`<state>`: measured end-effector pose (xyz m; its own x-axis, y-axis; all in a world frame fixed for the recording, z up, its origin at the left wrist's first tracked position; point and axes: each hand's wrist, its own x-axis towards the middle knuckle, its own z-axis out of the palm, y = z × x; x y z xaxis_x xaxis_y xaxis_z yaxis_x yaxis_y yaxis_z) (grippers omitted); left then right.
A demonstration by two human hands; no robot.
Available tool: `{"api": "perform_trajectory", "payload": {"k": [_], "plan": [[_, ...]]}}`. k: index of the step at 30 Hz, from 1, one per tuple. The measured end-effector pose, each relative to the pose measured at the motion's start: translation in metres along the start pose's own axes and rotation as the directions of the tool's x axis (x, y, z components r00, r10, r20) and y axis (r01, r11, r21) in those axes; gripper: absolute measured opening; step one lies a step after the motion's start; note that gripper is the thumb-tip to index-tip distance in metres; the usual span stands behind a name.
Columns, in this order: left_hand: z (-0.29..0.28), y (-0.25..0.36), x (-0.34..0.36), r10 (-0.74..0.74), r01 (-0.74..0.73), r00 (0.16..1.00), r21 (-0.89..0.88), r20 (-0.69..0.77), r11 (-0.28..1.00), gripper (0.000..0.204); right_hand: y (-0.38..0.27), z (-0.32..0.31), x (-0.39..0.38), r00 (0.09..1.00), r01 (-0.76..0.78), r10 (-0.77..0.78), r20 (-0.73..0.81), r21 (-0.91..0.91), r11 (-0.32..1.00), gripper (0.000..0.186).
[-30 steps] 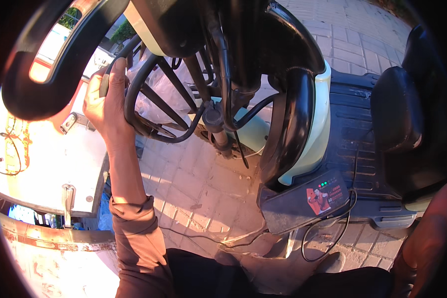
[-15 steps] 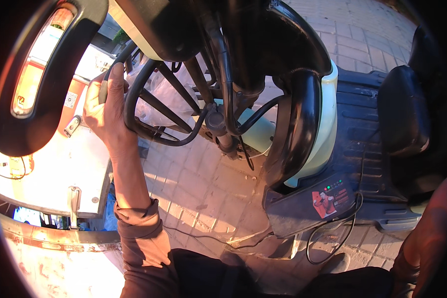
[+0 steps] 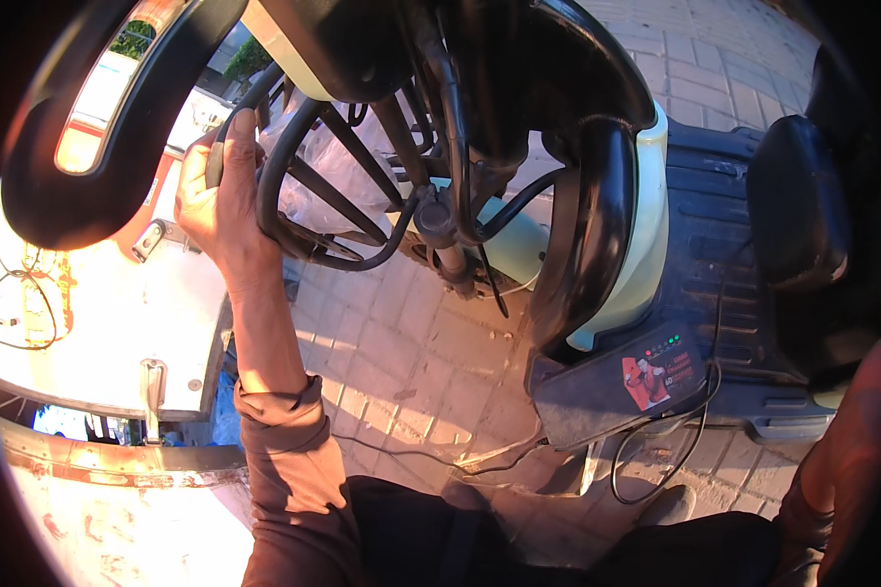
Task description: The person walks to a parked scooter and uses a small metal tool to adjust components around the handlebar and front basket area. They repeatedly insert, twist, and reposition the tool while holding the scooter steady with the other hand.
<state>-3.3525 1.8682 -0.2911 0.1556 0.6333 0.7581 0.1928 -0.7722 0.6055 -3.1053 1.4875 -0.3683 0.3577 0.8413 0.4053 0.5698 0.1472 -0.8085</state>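
My left hand [image 3: 220, 196] is closed round the black tube rim of the front basket [image 3: 284, 161] on a pale green electric scooter [image 3: 646, 230]. Its thumb lies along the tube; the fingers are partly hidden behind it. A crumpled clear plastic bag [image 3: 328, 166] sits in the basket. At the right edge, my right forearm [image 3: 847, 460] reaches up beside the scooter's black seat [image 3: 798, 205]. The right hand itself is lost in the dark rim of the picture.
A black box with small lights [image 3: 617, 386] sits at the edge of the ribbed footboard [image 3: 705, 205], a black cable [image 3: 612, 470] looped beside it. On the left stand a white panel [image 3: 117, 333] with a metal latch and a black curved handle [image 3: 83, 210]. Paving bricks [image 3: 401, 342] lie below.
The whole view has shifted slightly, so the scooter and panel sit a little differently in it. My left hand keeps its hold on the basket rim.
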Motion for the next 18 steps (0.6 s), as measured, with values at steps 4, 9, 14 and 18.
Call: {"api": "perform_trajectory", "payload": {"k": [4,9,14,18], "plan": [[0.001,-0.002,0.001,0.084,-0.084,0.996,-0.02,0.013,0.996,0.035,-0.001,0.0,0.005,1.0,0.016,-0.016,-0.001,0.018,1.0,0.049],[0.001,-0.009,0.002,0.062,-0.057,0.998,-0.173,0.025,0.983,0.031,-0.004,0.003,0.015,0.999,0.034,-0.034,0.013,0.045,0.998,0.049],[-0.003,-0.008,0.005,0.11,-0.108,0.992,-0.033,0.059,0.994,0.026,-0.016,0.008,0.044,0.999,0.044,-0.046,0.022,0.087,0.995,0.05],[-0.004,-0.006,0.006,0.054,-0.053,0.998,-0.006,0.031,0.999,0.025,-0.037,0.02,0.061,0.997,0.063,-0.069,0.042,0.135,0.989,0.05]]}}
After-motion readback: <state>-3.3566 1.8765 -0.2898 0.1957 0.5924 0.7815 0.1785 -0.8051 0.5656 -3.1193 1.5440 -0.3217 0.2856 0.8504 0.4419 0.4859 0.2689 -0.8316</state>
